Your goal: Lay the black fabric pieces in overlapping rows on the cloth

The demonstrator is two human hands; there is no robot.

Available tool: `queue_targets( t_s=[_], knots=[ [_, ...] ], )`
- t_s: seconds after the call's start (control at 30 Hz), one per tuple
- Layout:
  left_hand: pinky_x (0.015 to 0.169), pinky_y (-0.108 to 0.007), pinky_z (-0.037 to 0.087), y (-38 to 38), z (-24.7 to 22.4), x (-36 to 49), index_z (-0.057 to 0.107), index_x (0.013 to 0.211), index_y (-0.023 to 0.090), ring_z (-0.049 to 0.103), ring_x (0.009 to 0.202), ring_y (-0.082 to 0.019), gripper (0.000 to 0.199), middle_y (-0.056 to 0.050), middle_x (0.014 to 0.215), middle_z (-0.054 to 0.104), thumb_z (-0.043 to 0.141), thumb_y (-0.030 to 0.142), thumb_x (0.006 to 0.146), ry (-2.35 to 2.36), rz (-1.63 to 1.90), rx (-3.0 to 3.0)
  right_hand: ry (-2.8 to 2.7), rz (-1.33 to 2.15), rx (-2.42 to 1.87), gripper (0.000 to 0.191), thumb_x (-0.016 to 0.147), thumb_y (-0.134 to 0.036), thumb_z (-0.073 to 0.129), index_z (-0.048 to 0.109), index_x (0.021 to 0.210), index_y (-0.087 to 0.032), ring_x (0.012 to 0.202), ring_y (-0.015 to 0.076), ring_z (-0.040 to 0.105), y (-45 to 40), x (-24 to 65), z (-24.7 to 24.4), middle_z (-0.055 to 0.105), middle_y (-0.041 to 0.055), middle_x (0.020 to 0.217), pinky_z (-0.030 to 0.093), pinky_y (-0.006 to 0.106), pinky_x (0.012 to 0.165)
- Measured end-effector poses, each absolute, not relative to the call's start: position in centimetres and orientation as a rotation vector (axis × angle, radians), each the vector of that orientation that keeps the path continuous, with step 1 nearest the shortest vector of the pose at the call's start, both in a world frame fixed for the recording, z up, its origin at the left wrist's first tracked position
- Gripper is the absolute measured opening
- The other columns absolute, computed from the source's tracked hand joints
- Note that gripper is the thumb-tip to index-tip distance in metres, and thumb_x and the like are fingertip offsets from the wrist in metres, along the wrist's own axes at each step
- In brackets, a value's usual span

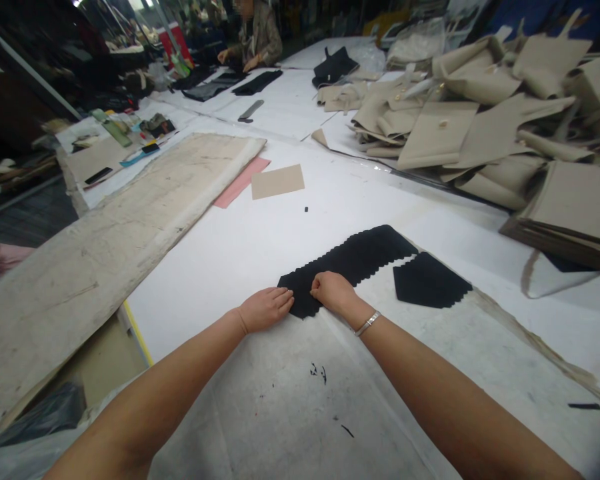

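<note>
A long row of overlapping flat black pieces (365,253) with stepped edges lies across the table in front of me. My left hand (269,309) rests at the row's left end, fingers stretched out and their tips on the black material. Just to the right, my right hand (331,291) is over the same row with its fingers curled in a pinch. Whatever sits between those fingertips is hidden. A shorter fanned group of black pieces (430,281) lies to the right, apart from both hands.
Beige cut pieces (440,133) are heaped at the right, beside a neat beige stack (575,207). A long pale board (130,220) stretches along the left. Beyond my hands lie a beige rectangle (278,182) and a pink sheet (243,181). Another person (257,40) works at the far end.
</note>
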State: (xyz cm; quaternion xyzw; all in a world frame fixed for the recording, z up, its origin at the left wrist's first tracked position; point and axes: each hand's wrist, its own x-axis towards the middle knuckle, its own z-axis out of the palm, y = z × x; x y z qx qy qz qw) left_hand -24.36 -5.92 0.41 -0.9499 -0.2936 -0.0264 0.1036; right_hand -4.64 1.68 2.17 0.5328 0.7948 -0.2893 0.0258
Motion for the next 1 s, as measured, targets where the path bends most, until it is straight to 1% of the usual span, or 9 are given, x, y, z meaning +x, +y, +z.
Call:
queue_targets(
  t_s=[0.4,0.6,0.73,0.83,1.0],
  knots=[
    [0.082,-0.034,0.049,-5.7,1.1,-24.3,0.057,0.104,0.005,0.058,0.099,-0.021,0.028,-0.017,0.107,0.062,0.038,0.010,0.085,-0.917,0.043,-2.876,2.413,-0.848,1.633,0.014,0.070,-0.019,0.055,0.069,0.074,-0.017,0.075,0.0175,0.061,1.7,-5.0,2.6,0.069,0.0077,0.080,0.040,0.023,0.061],
    [0.078,-0.033,0.049,-6.2,1.2,-24.5,0.056,0.104,0.005,0.058,0.098,-0.022,0.028,-0.017,0.107,0.061,0.037,0.010,0.085,-0.886,0.101,-2.817,2.385,-0.851,1.641,0.015,0.070,-0.020,0.055,0.069,0.076,-0.018,0.077,0.0165,0.061,1.7,-5.0,2.6,0.068,0.0064,0.083,0.041,0.022,0.064],
    [0.074,-0.032,0.048,-6.3,1.1,-24.2,0.057,0.101,0.005,0.059,0.093,-0.021,0.026,-0.017,0.105,0.061,0.037,0.012,0.086,-0.887,0.094,-2.772,2.386,-0.850,1.629,0.015,0.070,-0.019,0.054,0.068,0.077,-0.018,0.077,0.0165,0.061,1.6,-4.9,2.7,0.068,0.0061,0.081,0.041,0.022,0.064],
    [0.071,-0.032,0.047,-6.3,1.1,-23.9,0.056,0.099,0.006,0.059,0.088,-0.020,0.025,-0.017,0.101,0.061,0.036,0.012,0.086,-0.910,0.120,-2.775,2.409,-0.780,1.599,0.016,0.071,-0.017,0.054,0.067,0.079,-0.017,0.079,0.0176,0.061,1.4,-5.2,2.9,0.068,0.0079,0.083,0.041,0.023,0.065],
    [0.067,-0.031,0.044,-6.2,1.5,-23.3,0.055,0.093,0.008,0.057,0.078,-0.018,0.022,-0.015,0.087,0.061,0.035,0.011,0.086,-0.968,0.192,-2.813,2.486,-0.640,1.581,0.019,0.073,-0.013,0.050,0.064,0.086,-0.014,0.085,0.0195,0.060,0.9,-5.7,2.9,0.066,0.0113,0.091,0.041,0.026,0.071]
  ],
)
